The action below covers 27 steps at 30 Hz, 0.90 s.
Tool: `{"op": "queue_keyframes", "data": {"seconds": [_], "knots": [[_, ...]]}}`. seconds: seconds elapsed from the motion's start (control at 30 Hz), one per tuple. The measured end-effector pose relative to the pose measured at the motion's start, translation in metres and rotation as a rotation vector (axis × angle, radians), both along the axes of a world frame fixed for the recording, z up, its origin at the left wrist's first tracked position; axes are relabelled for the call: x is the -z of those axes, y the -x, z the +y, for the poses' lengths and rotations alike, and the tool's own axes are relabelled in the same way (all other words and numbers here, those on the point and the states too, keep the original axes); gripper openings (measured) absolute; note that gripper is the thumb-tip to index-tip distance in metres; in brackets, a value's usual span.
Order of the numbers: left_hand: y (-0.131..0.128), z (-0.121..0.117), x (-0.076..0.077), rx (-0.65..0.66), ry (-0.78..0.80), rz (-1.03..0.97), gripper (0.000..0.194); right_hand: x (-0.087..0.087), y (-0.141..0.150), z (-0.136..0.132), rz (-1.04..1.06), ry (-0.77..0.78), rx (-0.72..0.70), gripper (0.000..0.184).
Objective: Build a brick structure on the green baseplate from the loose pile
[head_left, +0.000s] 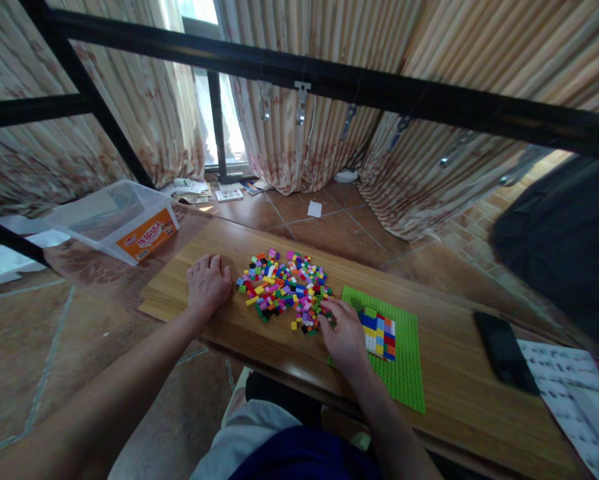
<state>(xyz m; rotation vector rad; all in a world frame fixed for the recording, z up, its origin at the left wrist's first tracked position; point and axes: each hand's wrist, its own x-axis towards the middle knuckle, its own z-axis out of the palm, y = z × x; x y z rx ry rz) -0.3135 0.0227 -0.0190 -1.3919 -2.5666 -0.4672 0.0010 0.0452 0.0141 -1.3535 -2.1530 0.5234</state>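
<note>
A loose heap of small colourful toy bricks (pixel 279 285) is spread over the wooden table. My left hand (pixel 208 283) rests palm down to the left of the heap, fingers laid on the wood and holding nothing. At the heap's right edge, my right hand (pixel 343 333) has its fingers bent, with thumb and forefinger apart among the nearest bricks. No brick can be made out in its grasp. Just beyond it lies a green baseplate (pixel 407 353) bearing a flat patch of joined bricks (pixel 382 337), blue, white, yellow and red, partly hidden by my right hand.
A clear plastic bin (pixel 112 217) with an orange label stands left of the table (pixel 449 373). A black phone (pixel 504 350) and printed sheets (pixel 564 380) lie at the right end. A black metal frame (pixel 329 73) with hanging clips crosses above. Papers lie on the tiled floor near the curtains.
</note>
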Motion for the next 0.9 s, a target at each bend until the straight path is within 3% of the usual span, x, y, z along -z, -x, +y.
{"op": "queue_keyframes", "data": {"seconds": [0.3, 0.6, 0.9], "knots": [[-0.001, 0.000, -0.001, 0.012, -0.016, -0.001, 0.049, -0.002, 0.004, -0.006, -0.197, 0.187, 0.068, 0.064], [-0.001, -0.001, -0.002, 0.014, -0.009, 0.000, 0.050, 0.005, 0.027, -0.002, 0.016, 0.216, 0.055, 0.045], [-0.001, 0.000, -0.002, -0.002, 0.001, -0.007, 0.049, 0.003, 0.036, -0.007, 0.395, 0.265, -0.165, 0.032]]}}
